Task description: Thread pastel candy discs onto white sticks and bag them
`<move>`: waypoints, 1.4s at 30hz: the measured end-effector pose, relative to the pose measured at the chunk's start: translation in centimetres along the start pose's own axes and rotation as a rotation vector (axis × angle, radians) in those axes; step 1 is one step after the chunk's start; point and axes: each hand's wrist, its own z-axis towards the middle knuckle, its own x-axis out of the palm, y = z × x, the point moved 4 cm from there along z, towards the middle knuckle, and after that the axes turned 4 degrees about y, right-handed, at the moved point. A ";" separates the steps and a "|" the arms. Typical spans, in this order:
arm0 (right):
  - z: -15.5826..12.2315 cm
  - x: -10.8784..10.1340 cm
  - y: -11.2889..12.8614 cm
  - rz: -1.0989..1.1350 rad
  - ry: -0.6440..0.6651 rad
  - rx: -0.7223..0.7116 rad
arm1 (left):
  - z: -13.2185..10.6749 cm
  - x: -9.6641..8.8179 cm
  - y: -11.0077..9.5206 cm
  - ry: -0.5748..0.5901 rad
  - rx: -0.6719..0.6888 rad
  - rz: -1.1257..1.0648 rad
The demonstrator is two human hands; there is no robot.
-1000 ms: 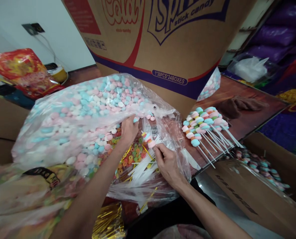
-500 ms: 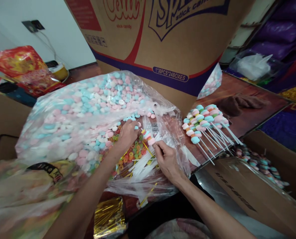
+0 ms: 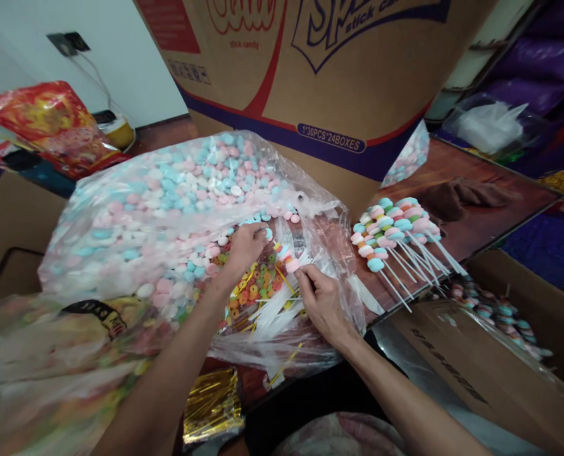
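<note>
My right hand (image 3: 320, 297) is closed around a candy skewer (image 3: 287, 258) threaded with pink, blue and orange pieces. Just left of the skewer's tip, my left hand (image 3: 248, 246) pinches a pale blue marshmallow (image 3: 268, 234); its other fingers curl out of sight. Both hands are above an opened clear plastic bag (image 3: 168, 183) full of pink, blue and white marshmallows. Below them lie colourful gummy rings (image 3: 253, 288) and a loose bundle of white sticks (image 3: 272, 320). Several filled skewers (image 3: 395, 231) rest in a pile to the right.
A large cardboard carton (image 3: 282, 95) stands behind the bag. At the front lies a pack of gold twist ties (image 3: 213, 405). A brown cloth (image 3: 457, 196) is on the table at right, and an open box (image 3: 452, 348) with more skewers sits below its edge.
The whole view has shifted slightly to the right. My left hand stays by the skewer's tip, and the pale blue marshmallow shows more plainly in its fingers. The right hand keeps its hold.
</note>
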 end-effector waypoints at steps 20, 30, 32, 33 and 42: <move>0.0 0.0 0.0 0.003 0.029 0.019 | -0.4 0.9 0.2 0.087 0.101 0.068; -0.1 0.5 0.0 -0.094 0.085 -0.053 | -4.5 0.8 0.1 -0.025 -0.083 -0.737; -0.2 0.4 0.0 -0.083 0.081 -0.053 | -4.9 0.8 -0.3 -0.029 -0.068 -0.770; -0.2 0.4 0.0 -0.079 0.079 -0.051 | -5.0 0.8 -0.5 -0.040 -0.056 -0.769; 0.1 0.2 0.2 -0.076 0.110 0.002 | -4.8 0.7 0.1 -0.098 0.090 -0.559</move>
